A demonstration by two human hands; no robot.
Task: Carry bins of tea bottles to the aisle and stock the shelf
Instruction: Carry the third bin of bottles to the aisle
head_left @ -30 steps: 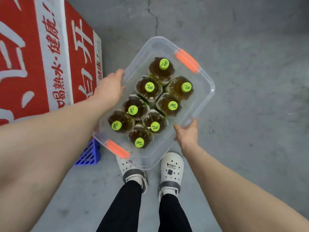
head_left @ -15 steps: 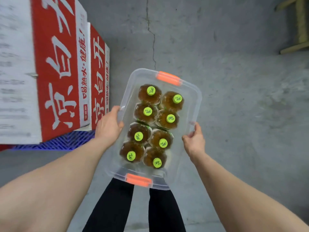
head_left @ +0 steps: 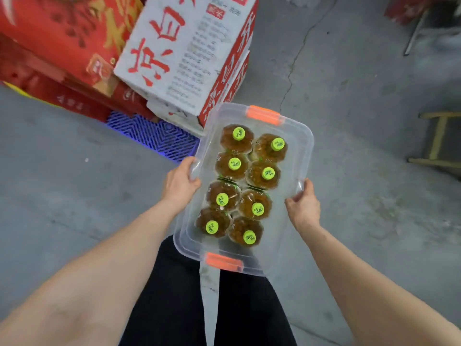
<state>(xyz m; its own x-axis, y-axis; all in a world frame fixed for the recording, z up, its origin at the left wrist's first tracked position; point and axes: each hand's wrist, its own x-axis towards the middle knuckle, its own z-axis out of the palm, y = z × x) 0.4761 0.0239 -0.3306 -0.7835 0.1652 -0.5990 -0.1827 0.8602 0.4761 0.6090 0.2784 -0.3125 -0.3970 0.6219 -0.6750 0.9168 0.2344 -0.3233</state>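
head view: clear bin [head_left: 296,171] holds eight upright tea bottles [head_left: 234,164]
left grip [head_left: 178,186]: clamped on left rim
right grip [head_left: 303,208]: clamped on right rim

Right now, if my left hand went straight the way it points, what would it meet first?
The side wall of the clear plastic bin, which the left hand grips; behind it, likely green-capped brown tea bottles.
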